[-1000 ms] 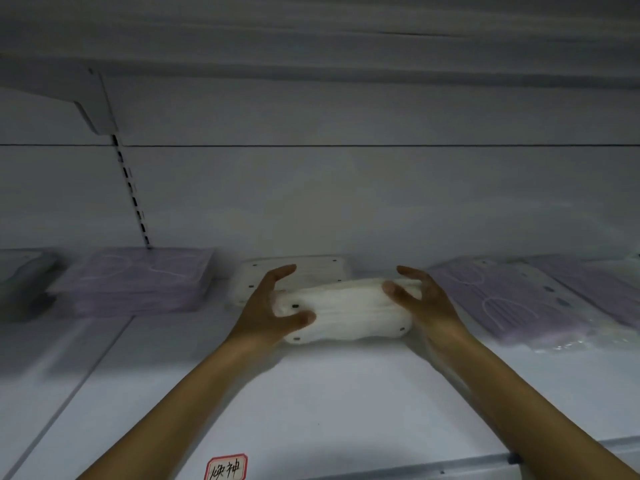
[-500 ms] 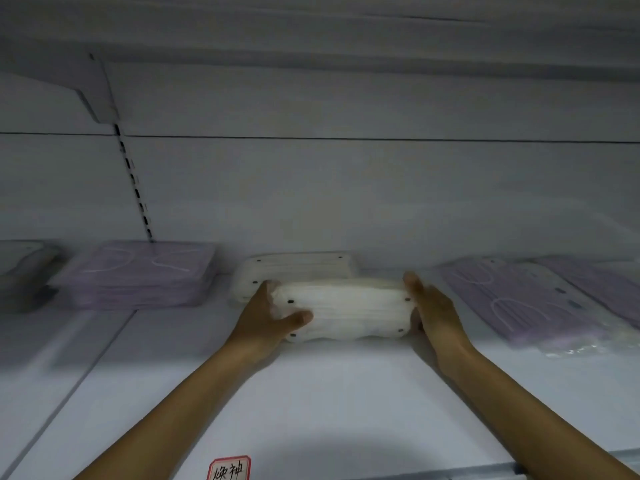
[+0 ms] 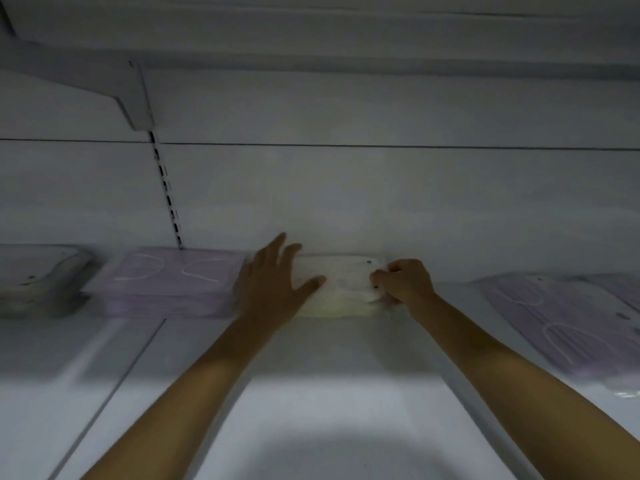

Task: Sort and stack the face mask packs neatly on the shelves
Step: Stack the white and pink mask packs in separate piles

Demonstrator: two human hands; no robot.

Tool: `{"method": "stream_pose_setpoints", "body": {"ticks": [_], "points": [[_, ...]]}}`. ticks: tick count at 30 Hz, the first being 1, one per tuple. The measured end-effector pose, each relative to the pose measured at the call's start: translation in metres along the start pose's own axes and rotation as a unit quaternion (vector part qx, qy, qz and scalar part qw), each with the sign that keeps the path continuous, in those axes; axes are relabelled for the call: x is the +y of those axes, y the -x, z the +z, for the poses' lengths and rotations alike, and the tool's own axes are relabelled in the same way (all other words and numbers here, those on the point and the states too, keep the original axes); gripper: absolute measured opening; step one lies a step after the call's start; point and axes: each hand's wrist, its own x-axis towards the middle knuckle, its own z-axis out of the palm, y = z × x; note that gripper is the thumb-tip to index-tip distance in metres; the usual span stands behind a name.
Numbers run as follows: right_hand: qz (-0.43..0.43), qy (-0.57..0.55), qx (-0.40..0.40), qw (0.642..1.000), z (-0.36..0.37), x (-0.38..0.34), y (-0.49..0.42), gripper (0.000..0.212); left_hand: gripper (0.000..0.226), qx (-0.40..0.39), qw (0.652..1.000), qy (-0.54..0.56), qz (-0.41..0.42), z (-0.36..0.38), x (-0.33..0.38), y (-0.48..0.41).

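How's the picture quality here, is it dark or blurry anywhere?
Head view: dim and soft all over; the left hand is smeared by motion, the white mask pack under it looks washed out, a dark shadow covers the near shelf, and the wide lens bends the edges.

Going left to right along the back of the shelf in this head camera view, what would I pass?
Grey pack → lilac mask stack → left hand → white mask pack → right hand → lilac packs at right.
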Motion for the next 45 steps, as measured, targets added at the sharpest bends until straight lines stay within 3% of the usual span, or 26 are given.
{"method": "stream_pose_setpoints", "body": {"ticks": [2,5,9,13,19,23,26,30,33,40,42,45], "points": [[-0.012,0.017,0.013,1.0,0.004,0.007,-0.002,0.021,0.069,-0.032,0.994,-0.054,0.093,0.02,-0.002,0.011],[-0.027,-0.057,0.055,0.996,0.007,0.018,0.005,0.044,0.068,-0.08,0.981,-0.089,0.153,0.036,-0.012,0.012],[-0.047,-0.109,0.03,0.992,0.017,0.029,0.012,0.048,0.063,-0.098,0.977,-0.104,0.161,0.038,-0.015,0.006],[-0.107,-0.035,-0.004,0.994,0.024,0.031,0.013,0.04,0.064,-0.086,0.978,-0.105,0.16,0.038,-0.015,0.006],[-0.098,-0.019,0.021,0.995,0.027,0.035,0.01,0.033,0.063,-0.08,0.979,-0.104,0.156,0.038,-0.011,0.008],[-0.101,-0.044,0.031,0.993,0.017,0.026,0.019,0.044,0.064,-0.037,0.975,-0.111,0.189,0.033,-0.007,0.01],[-0.164,-0.023,0.056,0.985,-0.005,0.022,0.035,0.058,0.067,0.008,0.967,-0.107,0.231,0.025,0.006,0.014],[-0.235,-0.002,0.08,0.969,-0.059,0.028,0.035,0.054,0.065,0.048,0.959,-0.069,0.27,0.019,0.055,0.011],[-0.213,-0.006,0.066,0.975,-0.105,0.043,0.026,0.05,0.063,0.061,0.957,-0.029,0.284,0.024,0.116,0.007],[-0.177,-0.017,0.065,0.982,-0.221,0.109,0.011,0.029,0.054,0.007,0.941,0.02,0.337,0.072,0.267,0.006],[-0.173,-0.024,0.072,0.982,-0.257,0.127,0.007,0.019,0.052,-0.017,0.945,0.031,0.326,0.09,0.301,0.009],[-0.153,-0.04,0.103,0.982,-0.312,0.15,-0.005,0.01,0.074,-0.098,0.967,0.049,0.231,0.112,0.343,0.014]]}}
